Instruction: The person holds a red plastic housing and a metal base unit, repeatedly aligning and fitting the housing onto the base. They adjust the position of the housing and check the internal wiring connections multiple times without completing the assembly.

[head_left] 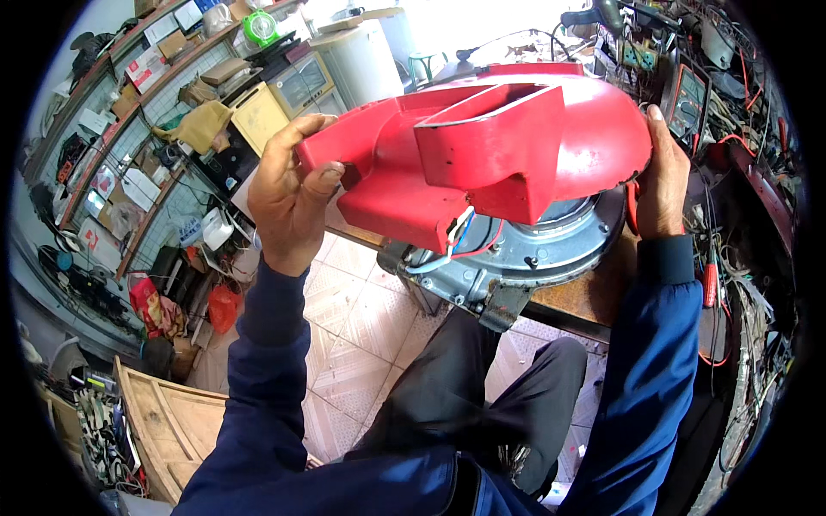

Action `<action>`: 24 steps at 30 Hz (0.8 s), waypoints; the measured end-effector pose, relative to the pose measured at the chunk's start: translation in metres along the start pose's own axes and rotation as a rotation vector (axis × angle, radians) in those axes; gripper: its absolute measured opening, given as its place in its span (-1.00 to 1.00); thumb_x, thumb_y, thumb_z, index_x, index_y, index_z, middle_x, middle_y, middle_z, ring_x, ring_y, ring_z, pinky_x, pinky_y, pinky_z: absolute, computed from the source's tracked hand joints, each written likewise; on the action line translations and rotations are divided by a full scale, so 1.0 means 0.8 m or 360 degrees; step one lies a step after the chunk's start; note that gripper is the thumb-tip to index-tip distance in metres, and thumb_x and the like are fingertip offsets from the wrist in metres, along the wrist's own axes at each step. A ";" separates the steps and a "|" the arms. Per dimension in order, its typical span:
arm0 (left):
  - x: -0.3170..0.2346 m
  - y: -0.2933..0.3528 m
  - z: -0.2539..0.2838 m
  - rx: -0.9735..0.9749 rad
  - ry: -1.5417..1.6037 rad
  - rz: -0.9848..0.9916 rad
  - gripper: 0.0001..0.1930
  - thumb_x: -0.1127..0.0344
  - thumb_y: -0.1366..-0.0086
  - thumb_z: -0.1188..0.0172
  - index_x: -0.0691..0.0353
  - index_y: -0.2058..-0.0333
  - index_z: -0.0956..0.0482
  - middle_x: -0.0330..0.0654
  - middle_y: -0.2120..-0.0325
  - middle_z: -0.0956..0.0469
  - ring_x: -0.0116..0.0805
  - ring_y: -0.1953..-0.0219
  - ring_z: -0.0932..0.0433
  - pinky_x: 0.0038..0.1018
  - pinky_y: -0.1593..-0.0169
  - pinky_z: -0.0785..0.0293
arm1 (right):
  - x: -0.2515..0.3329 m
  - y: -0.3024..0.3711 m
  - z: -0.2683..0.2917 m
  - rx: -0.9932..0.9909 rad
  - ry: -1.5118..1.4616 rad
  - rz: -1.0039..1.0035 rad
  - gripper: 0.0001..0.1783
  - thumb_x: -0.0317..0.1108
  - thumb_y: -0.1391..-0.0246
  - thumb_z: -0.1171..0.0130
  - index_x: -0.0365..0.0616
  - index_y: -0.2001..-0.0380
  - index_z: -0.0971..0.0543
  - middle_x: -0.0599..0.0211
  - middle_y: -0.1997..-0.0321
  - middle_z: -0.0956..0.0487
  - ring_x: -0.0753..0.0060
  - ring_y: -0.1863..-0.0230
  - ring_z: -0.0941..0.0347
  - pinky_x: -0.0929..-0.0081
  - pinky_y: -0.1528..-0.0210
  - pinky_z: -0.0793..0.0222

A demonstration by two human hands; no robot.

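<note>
Between my hands is a large red housing cover point(508, 155) with a boxy, open-topped duct on its near side. My left hand point(294, 185) grips its left end, with the thumb over the near edge. At the right rim, my right hand point(664, 181) holds the rounded side, its fingers mostly hidden behind. Below the cover sits a round grey metal motor base point(533, 254), partly exposed and tilted against the cover's underside. Blue, white and red wires point(456, 236) run from under the cover to the base. A dark bracket point(506, 307) juts from the base's near edge.
The base rests on a wooden bench point(594, 288). On the right lie a multimeter point(688, 99), a red-handled probe or tool point(710, 284) and tangled cables. Cluttered shelves point(112, 146) line the left wall. Wooden boards point(168, 421) stand at lower left, above the tiled floor point(366, 318).
</note>
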State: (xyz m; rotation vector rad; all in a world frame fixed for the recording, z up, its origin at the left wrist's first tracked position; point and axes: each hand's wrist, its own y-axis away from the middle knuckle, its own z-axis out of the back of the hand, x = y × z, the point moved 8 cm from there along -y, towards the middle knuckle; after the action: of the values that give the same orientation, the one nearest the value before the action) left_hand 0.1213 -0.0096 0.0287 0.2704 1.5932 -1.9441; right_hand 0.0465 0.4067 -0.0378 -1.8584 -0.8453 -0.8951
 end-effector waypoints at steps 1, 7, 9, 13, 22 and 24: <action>-0.001 -0.002 0.001 -0.0006 -0.0025 -0.0012 -0.41 0.18 -0.34 -0.30 0.51 -0.14 -0.34 0.06 -0.04 -0.50 -0.26 -0.07 -0.51 -0.40 -0.18 -0.41 | 0.001 0.002 -0.003 0.0006 -0.0039 0.0005 -0.55 -0.02 -0.31 -0.11 -0.27 0.21 -0.62 0.40 0.28 -0.57 0.61 0.29 -0.39 0.58 0.22 -0.30; -0.002 -0.012 0.001 -0.0042 -0.0008 -0.0071 -0.49 0.30 -0.36 -0.25 0.50 -0.15 -0.33 0.07 -0.03 -0.51 -0.25 -0.06 -0.53 -0.38 -0.16 -0.45 | 0.014 0.004 -0.002 -0.0016 0.0114 0.0138 -0.51 0.01 -0.34 -0.04 -0.26 0.25 -0.64 0.48 0.36 -0.56 0.67 0.35 -0.37 0.62 0.33 -0.28; -0.002 -0.015 0.000 -0.0049 0.0027 -0.0075 -0.52 0.35 -0.37 -0.24 0.50 -0.14 -0.34 0.07 -0.03 -0.51 -0.25 -0.06 -0.53 -0.38 -0.15 -0.46 | 0.011 0.000 0.006 -0.0021 0.0158 0.0184 -0.50 0.03 -0.35 -0.01 -0.25 0.26 -0.64 0.49 0.40 -0.55 0.67 0.39 -0.37 0.63 0.38 -0.27; -0.005 -0.018 0.002 -0.0063 0.0011 -0.0065 -0.54 0.39 -0.37 -0.21 0.49 -0.15 -0.33 0.07 -0.03 -0.51 -0.25 -0.04 -0.54 -0.39 -0.14 -0.48 | -0.004 0.001 0.016 -0.0171 0.0151 0.0110 -0.48 0.08 -0.35 0.01 -0.20 0.30 -0.62 0.41 0.46 -0.57 0.61 0.50 -0.45 0.64 0.53 -0.28; -0.008 -0.023 0.000 -0.0071 -0.0002 -0.0057 -0.57 0.44 -0.39 -0.16 0.47 -0.16 -0.31 0.04 -0.02 -0.51 -0.32 0.04 -0.58 -0.45 -0.02 -0.56 | -0.013 0.005 0.016 -0.0244 0.0354 -0.0067 -0.47 0.08 -0.37 0.02 -0.22 0.32 -0.59 0.40 0.48 -0.53 0.54 0.50 -0.51 0.59 0.56 -0.31; -0.008 -0.022 -0.001 -0.0068 0.0019 -0.0035 -0.56 0.44 -0.39 -0.17 0.45 -0.17 -0.31 0.03 -0.02 -0.52 -0.34 0.07 -0.59 -0.48 0.04 -0.58 | -0.017 0.004 0.017 -0.0231 0.0356 -0.0088 -0.47 0.08 -0.37 0.02 -0.22 0.32 -0.59 0.39 0.48 -0.54 0.54 0.51 -0.51 0.59 0.56 -0.31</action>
State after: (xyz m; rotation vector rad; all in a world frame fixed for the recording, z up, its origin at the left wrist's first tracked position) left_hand 0.1161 -0.0055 0.0462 0.2484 1.6496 -1.9262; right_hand 0.0459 0.4147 -0.0551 -1.8226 -0.7115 -1.2017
